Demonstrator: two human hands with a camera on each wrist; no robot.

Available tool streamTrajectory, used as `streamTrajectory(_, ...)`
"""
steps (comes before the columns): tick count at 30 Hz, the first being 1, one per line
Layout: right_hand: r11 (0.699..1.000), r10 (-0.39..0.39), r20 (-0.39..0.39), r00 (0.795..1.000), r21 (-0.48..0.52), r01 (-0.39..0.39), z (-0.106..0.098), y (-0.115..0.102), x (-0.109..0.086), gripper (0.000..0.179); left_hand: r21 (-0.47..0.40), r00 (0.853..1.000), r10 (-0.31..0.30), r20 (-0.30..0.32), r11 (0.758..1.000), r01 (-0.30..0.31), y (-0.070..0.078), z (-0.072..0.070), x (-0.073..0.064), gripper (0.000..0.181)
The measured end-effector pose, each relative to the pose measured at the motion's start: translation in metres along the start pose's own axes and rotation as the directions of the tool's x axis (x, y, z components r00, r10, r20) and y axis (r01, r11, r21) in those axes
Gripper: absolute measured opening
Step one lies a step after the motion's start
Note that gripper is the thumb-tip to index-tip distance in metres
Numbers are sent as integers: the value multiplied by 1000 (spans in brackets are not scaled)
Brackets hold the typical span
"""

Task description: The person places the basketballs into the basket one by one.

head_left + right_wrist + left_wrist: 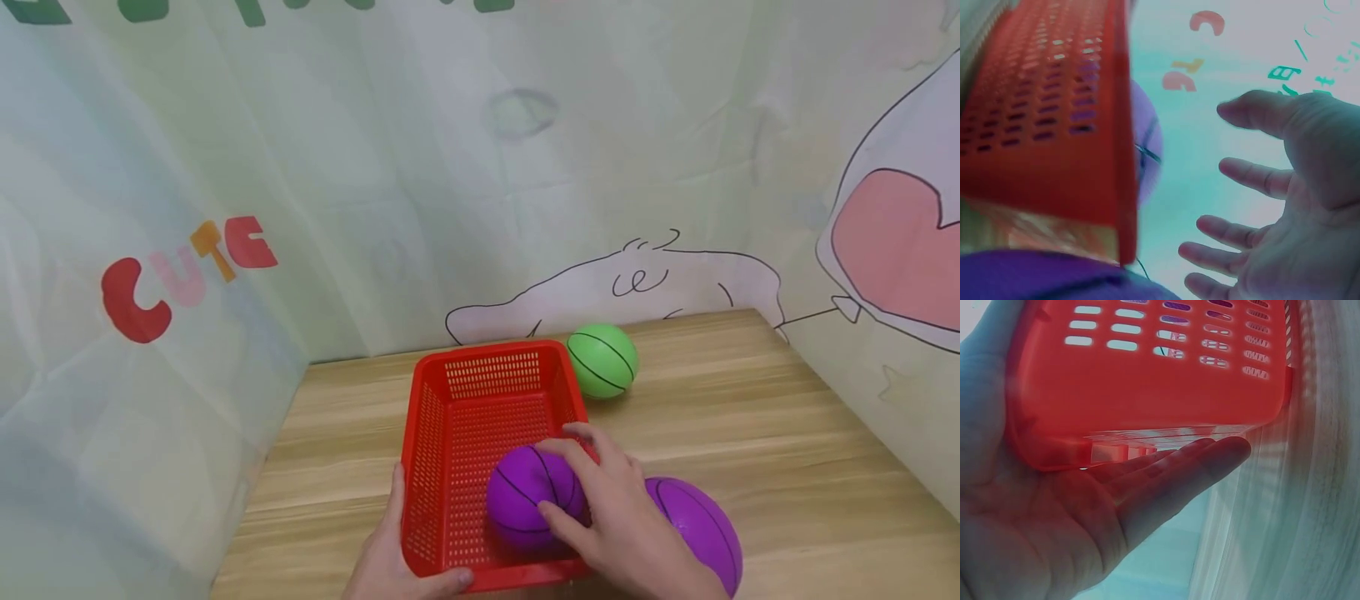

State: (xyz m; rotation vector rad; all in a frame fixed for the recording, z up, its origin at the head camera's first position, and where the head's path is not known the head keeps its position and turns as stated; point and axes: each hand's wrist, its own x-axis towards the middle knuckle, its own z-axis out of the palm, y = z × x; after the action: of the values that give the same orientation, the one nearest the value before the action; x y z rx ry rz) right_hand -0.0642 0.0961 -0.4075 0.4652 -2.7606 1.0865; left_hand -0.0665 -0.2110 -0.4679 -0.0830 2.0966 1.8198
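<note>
A red plastic basket (pixel 498 421) with slotted walls stands on the wooden tabletop. Inside it, toward the near right, lies a purple ball (pixel 528 492) with black lines. My right hand (pixel 611 508) hovers over this ball, its fingers spread; the right wrist view shows a gap between the hand (pixel 1272 206) and the ball (pixel 1147 144). At the near left corner, my left hand (pixel 397 554) holds the basket, thumb along the near rim and fingers along the left side. In the left wrist view those fingers (pixel 1179 481) lie against the outer wall.
Beyond the basket's right side sits a green ball (pixel 603 361), close to its far corner. A second purple ball (pixel 701 533) rests on the table (pixel 795 467) to the right, partly behind my right forearm. Printed cloth (pixel 360 208) surrounds the table's back and sides.
</note>
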Motion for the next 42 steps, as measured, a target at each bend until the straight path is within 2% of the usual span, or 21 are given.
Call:
streamTrajectory(6,995,-79,-79,994,49,83,-24,12,4,75,30,1000,1,-26,1000,0,1,1,-1,147)
streamTrajectory(11,992,-80,-181,980,85,97,-52,23,5,88,35,999,-1,-32,999,2,1,0,-2,152)
streamTrajectory(15,991,-92,-340,936,61,120,-76,31,3,100,21,1000,-7,-25,1000,8,1,1,-2,150)
streamTrajectory(18,988,-98,-423,901,64,137,-94,36,1,107,23,999,-17,-30,1000,17,2,1,-2,148)
streamTrajectory(20,986,-88,-448,890,86,141,-106,40,1,112,41,999,-14,-37,999,16,2,0,-2,149)
streamTrajectory(26,974,-42,-472,881,179,142,-136,52,-5,128,69,999,-9,-44,998,12,1,-1,-2,151)
streamTrajectory(30,939,-29,-488,872,285,191,-152,61,-11,129,32,999,-22,-33,999,23,0,1,-1,148)
streamTrajectory(33,878,-41,-493,869,398,267,-158,67,-14,128,28,999,-33,-34,999,34,0,1,-2,150)
streamTrajectory(36,826,-64,-465,883,473,308,-159,72,-16,127,35,998,-34,-43,999,36,1,0,-2,152)
streamTrajectory(42,808,-86,-299,950,537,242,-153,88,-19,127,52,999,-12,-46,999,15,1,0,-1,148)
